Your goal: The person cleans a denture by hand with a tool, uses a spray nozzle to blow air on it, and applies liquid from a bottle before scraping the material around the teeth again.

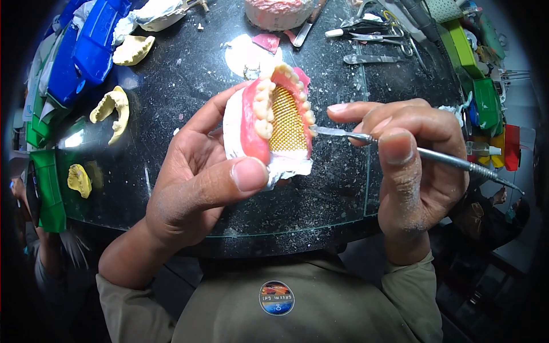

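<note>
My left hand (pixel 197 171) holds a white plaster dental model (pixel 233 126), its thumb over the near left corner. On the model sit pink wax gums (pixel 250 128) with a row of cream teeth (pixel 263 108) and a gold mesh (pixel 287 123) across the palate. My right hand (pixel 414 154) grips a thin metal carving tool (pixel 446 157) between thumb and fingers, index finger stretched out. The tool's flat blade tip is at the right side of the teeth, by the rear one. Whether it touches the wax is hard to tell.
Yellowish plaster pieces (pixel 114 111) lie at the left, near blue trays (pixel 94 46). Another pink and white model (pixel 277 14) stands at the back. Scissors (pixel 383 39) and a metal blade (pixel 372 59) lie at back right, by a green box (pixel 463 48). White crumbs dot the dark tabletop (pixel 320 200).
</note>
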The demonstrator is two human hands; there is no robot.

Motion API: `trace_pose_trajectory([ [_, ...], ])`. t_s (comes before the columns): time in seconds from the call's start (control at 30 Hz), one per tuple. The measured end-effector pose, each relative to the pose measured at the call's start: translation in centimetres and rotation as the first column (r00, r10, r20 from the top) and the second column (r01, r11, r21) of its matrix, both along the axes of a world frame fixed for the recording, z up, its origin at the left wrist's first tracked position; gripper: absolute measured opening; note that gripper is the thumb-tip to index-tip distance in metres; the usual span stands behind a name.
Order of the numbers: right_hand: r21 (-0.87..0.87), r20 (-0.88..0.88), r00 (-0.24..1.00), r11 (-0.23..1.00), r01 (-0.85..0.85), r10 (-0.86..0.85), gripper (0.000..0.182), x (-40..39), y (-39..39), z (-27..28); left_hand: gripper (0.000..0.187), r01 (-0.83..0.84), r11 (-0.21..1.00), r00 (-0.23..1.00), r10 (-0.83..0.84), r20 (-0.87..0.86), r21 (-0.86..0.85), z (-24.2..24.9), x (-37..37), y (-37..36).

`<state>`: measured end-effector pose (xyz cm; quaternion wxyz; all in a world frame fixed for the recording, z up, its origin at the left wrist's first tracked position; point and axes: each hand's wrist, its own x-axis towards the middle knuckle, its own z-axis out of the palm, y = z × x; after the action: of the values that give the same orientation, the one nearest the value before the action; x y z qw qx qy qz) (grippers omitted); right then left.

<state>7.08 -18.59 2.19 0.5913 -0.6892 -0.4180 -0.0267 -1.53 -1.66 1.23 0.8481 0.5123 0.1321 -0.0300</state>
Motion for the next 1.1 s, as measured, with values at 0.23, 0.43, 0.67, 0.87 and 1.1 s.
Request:
trace_pose_trajectory([
  [0.23,0.001,0.005,1.000,1.000,-0.009,0.009,0.019,0.08,-0.02,-0.02,0.098,0.009,1.000,1.000,-0.009,0.003,-0.026,0.07,-0.02,0.12],
  [0.43,0.000,-0.002,1.000,1.000,-0.011,0.011,0.019,0.07,-0.05,0.08,0.098,0.009,0.999,1.000,-0.008,0.005,-0.041,0.16,-0.06,0.17],
  [0.67,0.015,-0.010,1.000,1.000,0.011,-0.011,0.021,-0.02,0.05,0.09,0.093,0.029,0.994,1.000,-0.028,0.011,-0.110,-0.01,-0.07,0.64],
  [0.87,0.013,0.012,1.000,1.000,0.012,-0.013,0.023,0.13,-0.11,0.06,0.085,0.044,0.987,0.999,-0.044,0.007,-0.155,0.28,-0.08,0.80],
  [1.1,0.014,0.003,1.000,1.000,0.016,-0.016,0.024,0.07,-0.15,0.09,0.084,0.052,0.976,0.999,-0.049,0.021,-0.211,0.18,-0.05,0.86],
])
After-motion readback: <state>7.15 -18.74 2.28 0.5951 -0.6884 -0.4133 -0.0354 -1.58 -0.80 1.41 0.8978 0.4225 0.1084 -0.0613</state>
